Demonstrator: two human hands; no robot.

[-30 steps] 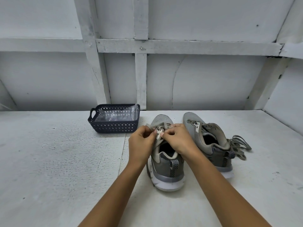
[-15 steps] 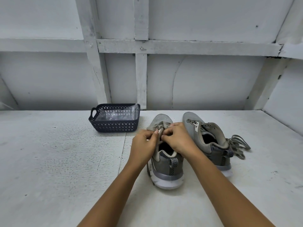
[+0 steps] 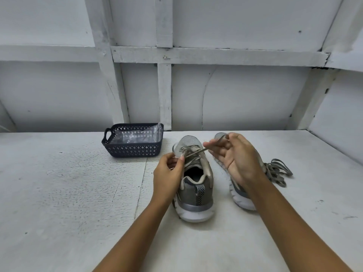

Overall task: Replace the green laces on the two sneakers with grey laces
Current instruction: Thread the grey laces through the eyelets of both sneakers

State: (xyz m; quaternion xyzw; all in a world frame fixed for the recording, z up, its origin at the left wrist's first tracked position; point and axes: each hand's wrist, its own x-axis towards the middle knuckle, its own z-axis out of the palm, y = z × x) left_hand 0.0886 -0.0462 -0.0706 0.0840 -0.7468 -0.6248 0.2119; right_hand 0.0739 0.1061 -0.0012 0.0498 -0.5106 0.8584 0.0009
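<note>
Left hand (image 3: 169, 173) pinches the lace (image 3: 197, 152) at the front eyelets of the nearer sneaker (image 3: 196, 195), which sits on the tabletop (image 3: 59, 193). Right hand (image 3: 235, 158), apart, pinches the free strand. Lace looks soft, flat and light, so grip near the tip and steady the shoe.

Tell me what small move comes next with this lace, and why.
Probably draw the right hand up and rightward: it pinches the lace, which runs taut from the left sneaker's front eyelets, where the left hand pinches it too, so that strand isn't free yet.
</note>
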